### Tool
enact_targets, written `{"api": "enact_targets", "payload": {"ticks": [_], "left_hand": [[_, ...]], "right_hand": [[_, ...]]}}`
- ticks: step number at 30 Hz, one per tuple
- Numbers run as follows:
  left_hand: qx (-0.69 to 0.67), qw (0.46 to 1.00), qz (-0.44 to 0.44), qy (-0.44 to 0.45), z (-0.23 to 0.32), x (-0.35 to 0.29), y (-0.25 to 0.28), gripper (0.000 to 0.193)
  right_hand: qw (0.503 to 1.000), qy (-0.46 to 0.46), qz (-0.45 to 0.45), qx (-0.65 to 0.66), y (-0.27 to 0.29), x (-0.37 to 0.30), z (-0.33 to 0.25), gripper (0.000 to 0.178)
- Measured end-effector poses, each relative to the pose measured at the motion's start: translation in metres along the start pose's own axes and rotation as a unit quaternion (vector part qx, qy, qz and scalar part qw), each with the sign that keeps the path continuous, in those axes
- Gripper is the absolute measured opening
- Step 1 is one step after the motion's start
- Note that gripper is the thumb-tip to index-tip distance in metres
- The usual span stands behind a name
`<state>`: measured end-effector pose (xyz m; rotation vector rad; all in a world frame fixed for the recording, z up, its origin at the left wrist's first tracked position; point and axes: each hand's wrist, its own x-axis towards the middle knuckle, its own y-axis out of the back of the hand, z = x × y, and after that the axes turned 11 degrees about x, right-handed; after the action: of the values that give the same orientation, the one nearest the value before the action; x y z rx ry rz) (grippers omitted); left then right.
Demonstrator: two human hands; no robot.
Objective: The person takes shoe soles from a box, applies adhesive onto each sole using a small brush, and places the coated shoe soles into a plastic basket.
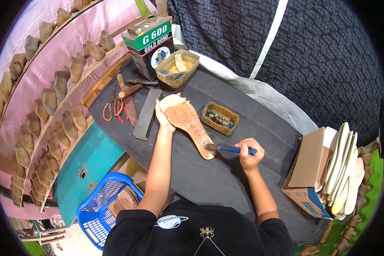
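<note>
A brown, sole-shaped shoe piece [184,117] with a rough face lies slantwise over the dark worktable. My left hand [165,118] is closed round the edge of its broad end, with some fingers hidden beneath it. My right hand [250,154] grips a blue-handled brush [232,149]. The brush's bristles touch the narrow heel end of the sole, where the surface looks darker and wet. Just beyond the sole stands a small rectangular tub [229,132] with dark, glossy residue inside.
A green-and-black metal can [150,36] and a larger tub [183,81] stand at the back left. Nearby lie scissors [108,110], a hammer [129,91] and a grey block [147,115]. A cardboard box [305,164] of pale soles is at right; a blue basket [91,217] is lower left.
</note>
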<state>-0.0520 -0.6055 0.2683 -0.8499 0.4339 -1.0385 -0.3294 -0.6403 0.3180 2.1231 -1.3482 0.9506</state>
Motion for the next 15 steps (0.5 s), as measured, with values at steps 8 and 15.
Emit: {"api": "enact_targets", "payload": {"ticks": [8, 15], "left_hand": [[0.005, 1.000, 0.014, -0.014, 0.000, 0.000, 0.000, 0.072], [0.007, 1.000, -0.005, -0.008, 0.000, 0.001, 0.004, 0.072]], "right_hand": [[1.000, -0.013, -0.025, 0.003, -0.010, -0.001, 0.005, 0.012], [0.999, -0.030, -0.032, -0.025, 0.005, 0.002, 0.008, 0.017]]}}
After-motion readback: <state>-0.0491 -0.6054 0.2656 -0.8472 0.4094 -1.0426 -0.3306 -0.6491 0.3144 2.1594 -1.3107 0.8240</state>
